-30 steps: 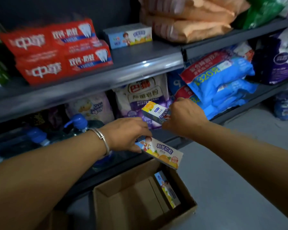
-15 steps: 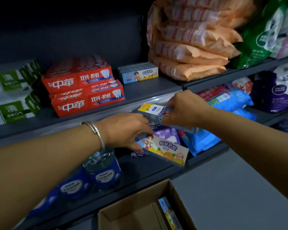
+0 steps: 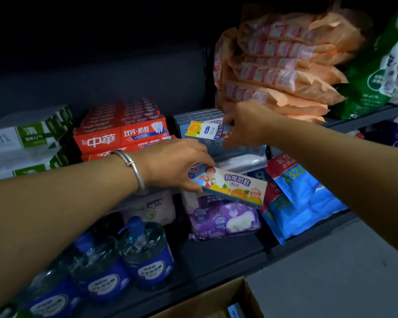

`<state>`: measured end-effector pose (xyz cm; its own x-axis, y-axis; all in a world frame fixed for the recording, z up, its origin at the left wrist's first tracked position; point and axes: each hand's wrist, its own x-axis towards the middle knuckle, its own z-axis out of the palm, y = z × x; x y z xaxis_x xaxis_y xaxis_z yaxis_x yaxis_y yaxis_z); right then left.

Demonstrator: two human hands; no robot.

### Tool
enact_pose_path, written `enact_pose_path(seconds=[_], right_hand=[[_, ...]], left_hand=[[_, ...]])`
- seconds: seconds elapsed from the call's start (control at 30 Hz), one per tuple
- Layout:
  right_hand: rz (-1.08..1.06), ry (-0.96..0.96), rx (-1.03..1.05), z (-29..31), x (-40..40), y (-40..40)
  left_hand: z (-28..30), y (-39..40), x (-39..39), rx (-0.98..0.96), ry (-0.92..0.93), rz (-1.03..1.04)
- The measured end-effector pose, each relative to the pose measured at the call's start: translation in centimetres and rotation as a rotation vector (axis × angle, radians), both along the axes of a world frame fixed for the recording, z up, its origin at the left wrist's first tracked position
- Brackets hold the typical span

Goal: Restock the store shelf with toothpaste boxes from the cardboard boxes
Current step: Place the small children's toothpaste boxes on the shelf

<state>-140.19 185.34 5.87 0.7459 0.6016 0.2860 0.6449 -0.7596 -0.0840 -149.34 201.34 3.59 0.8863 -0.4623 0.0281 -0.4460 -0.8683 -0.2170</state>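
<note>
Both hands are now riding higher than a second ago, lifted from beside the lower shelf toward the grey metal upper shelf (image 3: 193, 106); I am watching my right hand (image 3: 246, 125) pinching one orange-and-blue children's toothpaste box (image 3: 205, 130) by its end, fingers curled round it, and pressing it against the row of matching blue boxes (image 3: 198, 115) already standing on that shelf, just beside the stacked red toothpaste cartons (image 3: 122, 129); my left hand (image 3: 177, 164), a silver bangle (image 3: 131, 166) on its wrist, is gripping a second orange-and-blue toothpaste box (image 3: 234, 187) by one end, thumb beneath, holding it tilted in the air in front of the purple detergent bag (image 3: 223, 219); the open brown cardboard box (image 3: 216, 299) is sitting on the floor below, one more toothpaste box (image 3: 236, 312) showing inside it.
</note>
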Motion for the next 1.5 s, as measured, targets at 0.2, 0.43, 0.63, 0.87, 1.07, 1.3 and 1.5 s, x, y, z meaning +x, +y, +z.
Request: enact_pose_path(seconds=[0.2,0.43,0.63,0.87,1.07,1.3,1.5], right_hand=[[0.042,-0.094,-0.044,0.4,3.2,1.6],[0.115,-0.256,-0.123,-0.4,6.7,2.7],[0.174,-0.329,-0.227,-1.0,9.2,3.7],[0.222,-0.358,-0.303,-2.4,11.7,5.2],[0.235,-0.274,-0.247,-3.5,13.6,5.7],[0.253,-0.214,-0.216,-4.1,14.3,6.1],[0.27,-0.156,-0.235,-3.6,14.7,6.3]], left_hand=[[0.8,0.6,1.9,-0.01,-0.027,0.011],[1.1,1.3,4.3,-0.073,-0.105,-0.01],[0.7,1.7,5.7,-0.094,-0.136,-0.006],[0.3,2.1,7.1,-0.088,-0.147,0.014],[-0.2,2.5,8.0,-0.109,-0.147,0.006],[-0.2,2.9,8.7,-0.133,-0.171,-0.004],[-0.2,3.0,8.9,-0.142,-0.166,0.002]])
